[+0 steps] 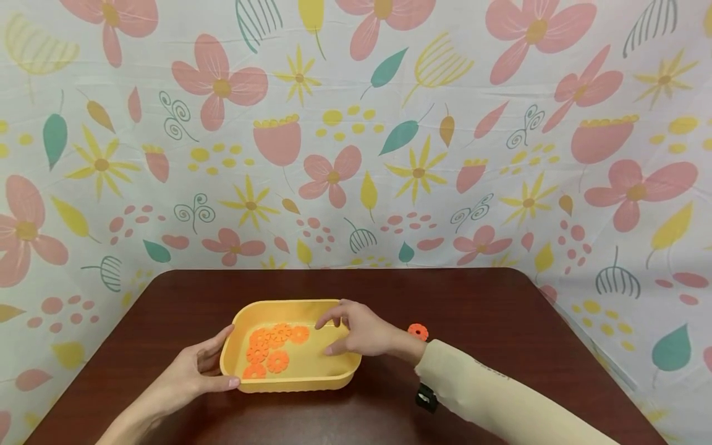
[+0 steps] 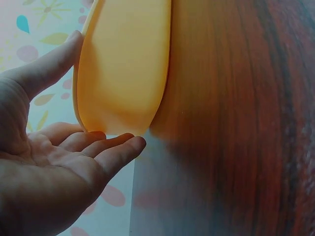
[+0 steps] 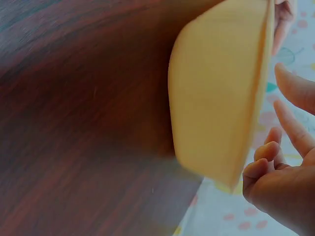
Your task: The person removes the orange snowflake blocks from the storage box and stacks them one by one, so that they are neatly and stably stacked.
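Observation:
A yellow plastic basin (image 1: 300,384) with rounded corners sits on the table, several orange notched building discs (image 1: 278,361) gathered in its left half. At its left end, my left hand (image 1: 186,374) holds the basin, thumb at the front rim and fingers against the end wall. In the left wrist view those fingers (image 2: 115,150) lie under the basin's end. My right hand (image 1: 364,330) hovers over the right end, thumb and fingers spread apart with nothing between them. From the right wrist view, the hand (image 3: 285,172) is beside the basin's rim, some fingers bent.
One loose orange disc (image 1: 418,332) lies on the dark brown table (image 1: 445,296), just behind my right wrist. A small black device (image 1: 426,397) hangs under the right sleeve. Behind the table's back edge rises a flower-printed cloth (image 1: 356,185).

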A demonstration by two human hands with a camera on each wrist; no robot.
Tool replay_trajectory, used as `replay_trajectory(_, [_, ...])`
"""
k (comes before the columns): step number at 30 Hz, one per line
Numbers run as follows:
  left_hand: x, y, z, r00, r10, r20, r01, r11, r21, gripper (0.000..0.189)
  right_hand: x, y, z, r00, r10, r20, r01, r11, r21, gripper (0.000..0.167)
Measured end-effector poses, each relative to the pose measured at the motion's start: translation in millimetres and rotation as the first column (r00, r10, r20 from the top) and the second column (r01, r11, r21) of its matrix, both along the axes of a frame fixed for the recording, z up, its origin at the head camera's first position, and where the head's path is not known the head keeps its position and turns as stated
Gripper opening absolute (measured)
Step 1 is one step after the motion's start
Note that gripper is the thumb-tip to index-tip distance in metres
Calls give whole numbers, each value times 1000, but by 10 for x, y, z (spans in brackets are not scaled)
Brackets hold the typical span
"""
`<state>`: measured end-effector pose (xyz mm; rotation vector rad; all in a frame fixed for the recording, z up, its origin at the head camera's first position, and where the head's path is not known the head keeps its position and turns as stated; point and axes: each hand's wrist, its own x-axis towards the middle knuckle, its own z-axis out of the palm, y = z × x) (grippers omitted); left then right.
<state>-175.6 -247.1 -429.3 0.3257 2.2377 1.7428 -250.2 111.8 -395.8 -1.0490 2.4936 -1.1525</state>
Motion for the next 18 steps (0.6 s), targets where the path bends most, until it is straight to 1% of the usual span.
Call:
replay_trajectory(4, [3, -9, -7, 1000, 0, -1, 0, 1000, 6, 102, -3, -168, -63, 999, 53, -3, -53, 999, -11, 36])
replay_trajectory(7, [8, -6, -7, 1000, -2, -2, 2, 1000, 7, 103, -20, -276, -91, 996, 83, -31, -82, 997, 9, 38])
replay_trajectory(11, [15, -8, -5, 1000, 0, -3, 0, 1000, 4, 103, -52, -399, -104, 996, 82, -35, -80, 995, 56, 41])
replay_trajectory(15, [7, -14, 1, 1000, 0, 1, 0, 1000, 3, 103, -84, -508, -135, 998, 67, 18, -68, 996, 64, 43])
replay_trajectory(18, [0, -12, 6, 1000, -2, 5, 2, 1000, 3, 103, -96, -585, -174, 995, 47, 89, -51, 998, 44, 44])
